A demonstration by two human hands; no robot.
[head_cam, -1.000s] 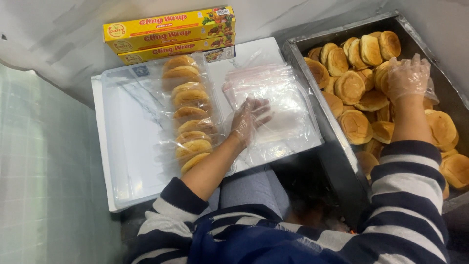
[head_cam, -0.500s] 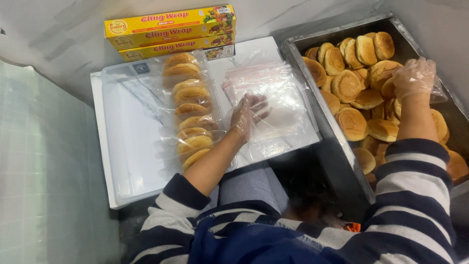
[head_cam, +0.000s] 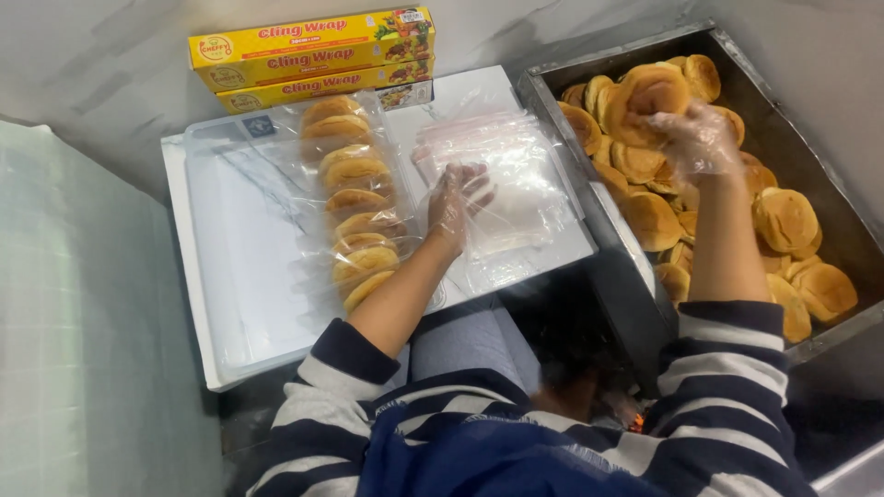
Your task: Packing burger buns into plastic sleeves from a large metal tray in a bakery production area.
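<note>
My right hand (head_cam: 697,138), in a thin clear glove, grips a golden bun (head_cam: 650,92) and holds it just above the heap in the metal tray (head_cam: 794,138). My left hand (head_cam: 456,198), also gloved, rests flat on a stack of clear plastic bags (head_cam: 511,175) on the white board (head_cam: 230,276). Left of that hand lies a row of buns (head_cam: 354,198) lined up inside a clear bag.
Two yellow boxes of cling film (head_cam: 313,55) lie along the board's far edge. The metal tray at right holds several loose buns (head_cam: 792,221). A pale green tiled surface (head_cam: 83,322) runs down the left side.
My right hand has closed on a bun and lifted it off the heap, moving up and left over the tray. My left hand has stayed on the bags.
</note>
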